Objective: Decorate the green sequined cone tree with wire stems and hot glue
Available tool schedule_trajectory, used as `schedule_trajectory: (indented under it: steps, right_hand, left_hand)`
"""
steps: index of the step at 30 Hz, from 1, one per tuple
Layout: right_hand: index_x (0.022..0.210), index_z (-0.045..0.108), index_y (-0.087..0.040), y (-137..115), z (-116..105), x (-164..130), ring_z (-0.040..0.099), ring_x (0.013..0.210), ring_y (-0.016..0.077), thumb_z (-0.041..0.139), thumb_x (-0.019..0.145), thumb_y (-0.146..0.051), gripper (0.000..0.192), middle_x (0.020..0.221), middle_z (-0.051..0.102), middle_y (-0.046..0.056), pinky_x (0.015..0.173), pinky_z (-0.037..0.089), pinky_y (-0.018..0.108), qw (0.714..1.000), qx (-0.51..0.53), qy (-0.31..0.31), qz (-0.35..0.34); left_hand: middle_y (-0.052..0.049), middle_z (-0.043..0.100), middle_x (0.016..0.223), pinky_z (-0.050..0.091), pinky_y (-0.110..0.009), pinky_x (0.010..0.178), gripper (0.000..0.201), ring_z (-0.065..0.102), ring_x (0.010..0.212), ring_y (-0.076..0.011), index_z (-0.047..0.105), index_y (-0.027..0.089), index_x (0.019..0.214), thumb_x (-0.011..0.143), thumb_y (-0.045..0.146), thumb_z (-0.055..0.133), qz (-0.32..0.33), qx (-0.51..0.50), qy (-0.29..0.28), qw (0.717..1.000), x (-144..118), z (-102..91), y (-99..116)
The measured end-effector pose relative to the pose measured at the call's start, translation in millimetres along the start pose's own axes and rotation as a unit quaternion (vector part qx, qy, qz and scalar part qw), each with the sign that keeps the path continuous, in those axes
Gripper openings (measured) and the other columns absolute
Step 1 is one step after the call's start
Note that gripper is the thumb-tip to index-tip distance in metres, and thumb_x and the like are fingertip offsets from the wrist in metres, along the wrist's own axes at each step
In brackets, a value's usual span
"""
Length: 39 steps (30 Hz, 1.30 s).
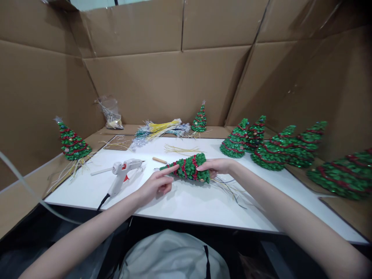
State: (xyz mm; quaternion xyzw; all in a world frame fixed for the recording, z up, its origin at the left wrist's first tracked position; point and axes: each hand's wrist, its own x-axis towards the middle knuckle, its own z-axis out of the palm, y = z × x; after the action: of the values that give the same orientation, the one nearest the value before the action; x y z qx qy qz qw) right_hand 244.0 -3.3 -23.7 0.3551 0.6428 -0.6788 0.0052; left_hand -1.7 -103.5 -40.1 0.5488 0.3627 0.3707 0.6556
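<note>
A small green Christmas tree (190,169) with red garland lies on its side low over the white board, its tip to the left. My right hand (216,166) grips it near the base, thumb on the near side and the other fingers mostly hidden behind. From the left, my left hand (157,185) lays its stretched index finger along the tree, while the remaining fingers curl loosely with nothing visible in them. Thin loose wires (229,188) trail from the base to the right. Just beyond the tip lies a wooden-handled awl (159,160).
Left of my hands, a white glue gun (123,172) rests on the white board (180,209). Farther back lie wire bundles (159,130) and a plastic bag (110,114). Finished-looking trees (236,139) stand at right, with another tree (72,141) at left. Cardboard walls (162,85) surround everything.
</note>
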Motion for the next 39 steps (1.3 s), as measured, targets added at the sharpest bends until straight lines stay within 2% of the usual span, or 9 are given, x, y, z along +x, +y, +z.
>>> schedule_trajectory:
  steps: [3,9,12,16,22,27,29,33,39]
  right_hand:
    - [0.052,0.034,-0.018,0.1,0.1,-0.3,0.018,0.036,0.0019,0.069,0.057,-0.053,0.049,0.04,0.025,-0.011,0.036,0.006,0.021,0.999,0.026,0.009,0.026]
    - [0.054,0.038,-0.018,-3.4,1.9,-1.6,0.02,0.035,0.0018,0.069,0.055,-0.053,0.047,0.039,0.029,-0.011,0.036,0.006,0.021,0.999,0.028,0.014,0.04]
    - [0.055,0.038,-0.017,-3.1,1.7,-1.5,0.02,0.035,0.0018,0.069,0.056,-0.053,0.047,0.039,0.029,-0.01,0.036,0.005,0.02,0.999,0.03,0.012,0.036]
    - [0.055,0.034,-0.019,-0.6,-0.1,-0.2,0.019,0.036,0.0016,0.07,0.056,-0.051,0.049,0.04,0.026,-0.011,0.036,0.006,0.02,0.999,0.04,0.009,0.028]
    - [0.055,0.036,-0.018,1.4,-0.3,1.1,0.018,0.035,0.0016,0.071,0.055,-0.051,0.048,0.039,0.027,-0.011,0.035,0.006,0.02,0.999,0.042,0.014,0.015]
    - [0.059,0.042,-0.017,1.6,0.3,1.0,0.018,0.035,0.0017,0.07,0.059,-0.047,0.041,0.039,0.029,-0.011,0.034,0.007,0.019,0.999,0.041,0.005,-0.008]
    - [0.062,0.047,-0.015,1.8,0.4,0.7,0.02,0.035,0.0015,0.07,0.059,-0.047,0.04,0.041,0.037,-0.009,0.034,0.008,0.018,0.999,0.041,0.016,-0.008]
    - [0.077,0.055,-0.014,2.2,2.3,0.0,0.035,0.038,0.0032,0.071,0.058,-0.044,0.039,0.055,0.058,-0.003,0.034,0.017,0.017,0.998,0.051,0.045,-0.015]
    - [0.082,0.059,-0.014,5.6,7.2,1.3,0.057,0.051,0.0094,0.072,0.056,-0.035,0.036,0.065,0.065,-0.001,0.042,0.039,0.018,0.99,0.104,0.084,-0.04]
  left_hand:
    - [0.006,0.042,0.049,0.02,-0.022,0.049,0.062,0.03,0.045,-0.0074,0.025,0.015,0.14,0.085,0.033,0.048,0.032,0.118,0.015,0.992,-3.3,3.4,-1.0]
    - [0.008,0.029,0.049,0.017,-0.021,0.051,0.053,0.022,0.049,-0.0076,0.032,0.018,0.137,0.088,0.036,0.044,0.094,0.335,0.054,0.936,-5.9,7.2,-0.9]
    - [0.008,0.031,0.048,0.019,-0.02,0.049,0.056,0.024,0.047,-0.0073,0.028,0.018,0.139,0.088,0.037,0.043,0.064,0.287,0.034,0.955,-4.1,5.7,-1.4]
    - [0.009,0.034,0.042,0.017,-0.02,0.044,0.062,0.025,0.039,-0.0065,0.023,0.018,0.141,0.086,0.035,0.047,0.015,0.133,-0.007,0.991,-0.9,1.7,-1.2]
    - [0.01,0.03,0.039,0.01,-0.022,0.042,0.059,0.019,0.036,-0.0042,0.036,0.014,0.136,0.08,0.027,0.053,-0.023,-0.037,-0.027,0.999,4.4,-5.2,2.1]
    - [0.01,0.03,0.035,0.009,-0.023,0.042,0.058,0.018,0.034,-0.004,0.039,0.012,0.134,0.078,0.023,0.053,-0.039,-0.061,-0.034,0.997,6.8,-7.1,4.0]
    - [0.01,0.03,0.034,0.009,-0.023,0.043,0.058,0.019,0.034,-0.0039,0.04,0.011,0.133,0.078,0.023,0.054,-0.047,-0.056,-0.03,0.997,6.7,-6.7,4.3]
    - [0.008,0.035,0.036,0.008,-0.023,0.043,0.059,0.02,0.034,-0.0039,0.04,0.012,0.134,0.078,0.024,0.054,-0.052,-0.032,-0.022,0.998,5.7,-5.9,4.3]
    - [0.009,0.034,0.036,0.009,-0.023,0.042,0.058,0.02,0.035,-0.0044,0.039,0.011,0.134,0.077,0.019,0.051,-0.056,-0.03,-0.023,0.998,5.7,-5.6,4.6]
